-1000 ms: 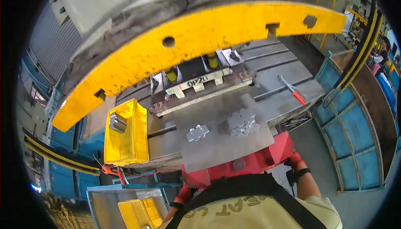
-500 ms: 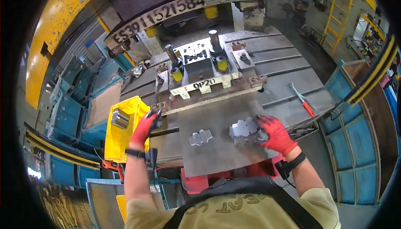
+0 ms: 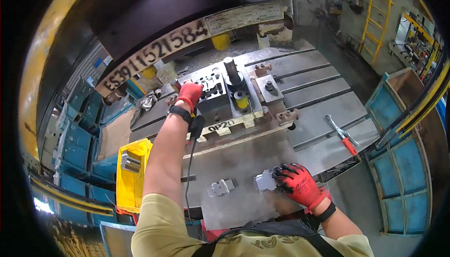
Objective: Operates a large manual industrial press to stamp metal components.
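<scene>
My left hand [image 3: 190, 95], in a red glove with dark fingers, is at the left side of the die [image 3: 215, 102] on the press bed. Its fingers are mostly hidden behind the back of the hand, so what they hold, if anything, does not show. Low on the right, my right hand [image 3: 300, 184], gloved alike, has its fingers bent over the right end of some flat metal plates [image 3: 266, 181], apparently stacked. A separate cut-out metal plate [image 3: 221, 187] lies to their left, touched by neither hand.
At the left a yellow bin [image 3: 129, 182] holds a metal block [image 3: 131, 161]. Red-handled locking pliers [image 3: 344, 137] lie on the slotted bed at right. A guide post [image 3: 231, 71] stands on the die, under the press's upper part [image 3: 164, 46]. Blue crates flank the press.
My left hand has gone from beside the yellow bin forward and right to the die. My right hand stays at the metal plates, its fingers now further over them. The view has shifted.
</scene>
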The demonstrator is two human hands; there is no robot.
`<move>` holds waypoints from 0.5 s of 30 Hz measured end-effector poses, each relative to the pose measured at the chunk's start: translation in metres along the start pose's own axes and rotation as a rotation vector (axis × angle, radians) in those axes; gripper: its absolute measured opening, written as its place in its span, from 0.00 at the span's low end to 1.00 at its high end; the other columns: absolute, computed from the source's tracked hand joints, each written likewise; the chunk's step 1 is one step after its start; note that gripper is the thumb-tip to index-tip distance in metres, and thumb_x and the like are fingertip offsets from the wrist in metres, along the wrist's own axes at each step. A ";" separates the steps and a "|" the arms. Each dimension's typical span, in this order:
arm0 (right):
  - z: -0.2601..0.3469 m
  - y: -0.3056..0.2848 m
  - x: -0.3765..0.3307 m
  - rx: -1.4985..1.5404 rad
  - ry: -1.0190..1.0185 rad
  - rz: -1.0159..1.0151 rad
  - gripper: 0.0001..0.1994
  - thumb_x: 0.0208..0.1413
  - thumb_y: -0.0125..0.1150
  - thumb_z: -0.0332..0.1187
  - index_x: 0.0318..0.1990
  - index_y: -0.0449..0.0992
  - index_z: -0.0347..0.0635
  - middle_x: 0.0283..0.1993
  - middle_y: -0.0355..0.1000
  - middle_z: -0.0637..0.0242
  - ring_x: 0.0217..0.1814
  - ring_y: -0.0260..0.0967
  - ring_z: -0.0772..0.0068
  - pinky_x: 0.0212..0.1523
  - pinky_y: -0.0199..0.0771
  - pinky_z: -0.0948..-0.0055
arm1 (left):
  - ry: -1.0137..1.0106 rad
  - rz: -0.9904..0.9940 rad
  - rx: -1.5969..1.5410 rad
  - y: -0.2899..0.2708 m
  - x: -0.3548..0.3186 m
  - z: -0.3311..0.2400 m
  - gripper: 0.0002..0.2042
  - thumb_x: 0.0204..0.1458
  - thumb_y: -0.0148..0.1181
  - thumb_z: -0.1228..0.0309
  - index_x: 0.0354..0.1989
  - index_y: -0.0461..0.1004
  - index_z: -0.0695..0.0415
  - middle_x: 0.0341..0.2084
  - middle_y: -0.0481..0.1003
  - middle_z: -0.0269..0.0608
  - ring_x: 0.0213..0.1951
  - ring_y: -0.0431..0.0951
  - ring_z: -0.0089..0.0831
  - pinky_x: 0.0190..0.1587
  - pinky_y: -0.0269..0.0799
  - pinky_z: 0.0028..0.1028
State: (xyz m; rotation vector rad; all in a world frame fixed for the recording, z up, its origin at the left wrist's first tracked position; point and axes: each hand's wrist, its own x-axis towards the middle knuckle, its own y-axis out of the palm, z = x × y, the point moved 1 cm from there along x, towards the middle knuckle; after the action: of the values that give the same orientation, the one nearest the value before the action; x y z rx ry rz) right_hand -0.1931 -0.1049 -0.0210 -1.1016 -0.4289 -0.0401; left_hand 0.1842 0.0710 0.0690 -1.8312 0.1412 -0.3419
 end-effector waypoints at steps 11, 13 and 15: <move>0.000 -0.002 -0.002 -0.007 -0.020 0.033 0.20 0.25 0.61 0.31 0.35 0.70 0.48 0.42 0.65 0.66 0.51 0.58 0.63 0.53 0.53 0.61 | 0.784 -0.383 0.151 0.010 0.035 0.039 0.03 0.36 0.51 0.73 0.17 0.68 0.58 0.16 0.69 0.48 0.23 0.70 0.43 0.24 0.65 0.32; 0.005 -0.003 0.000 -0.012 -0.050 0.032 0.20 0.26 0.60 0.31 0.36 0.70 0.48 0.42 0.65 0.66 0.51 0.58 0.63 0.53 0.52 0.61 | 0.642 -0.352 0.118 -0.005 0.022 0.041 0.03 0.36 0.51 0.72 0.18 0.68 0.58 0.17 0.69 0.47 0.23 0.71 0.41 0.24 0.65 0.32; 0.004 -0.004 0.001 -0.016 -0.040 0.029 0.20 0.28 0.59 0.30 0.36 0.69 0.48 0.42 0.65 0.66 0.50 0.58 0.64 0.54 0.52 0.61 | 0.385 -0.366 -0.179 0.003 0.034 0.036 0.04 0.38 0.51 0.71 0.22 0.69 0.58 0.19 0.71 0.46 0.24 0.71 0.38 0.26 0.65 0.30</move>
State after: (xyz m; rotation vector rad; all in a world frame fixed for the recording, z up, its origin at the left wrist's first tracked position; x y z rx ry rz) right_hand -0.1944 -0.1032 -0.0159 -1.1257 -0.4495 0.0042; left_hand 0.2281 0.0941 0.0621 -1.9487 0.1032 -0.9657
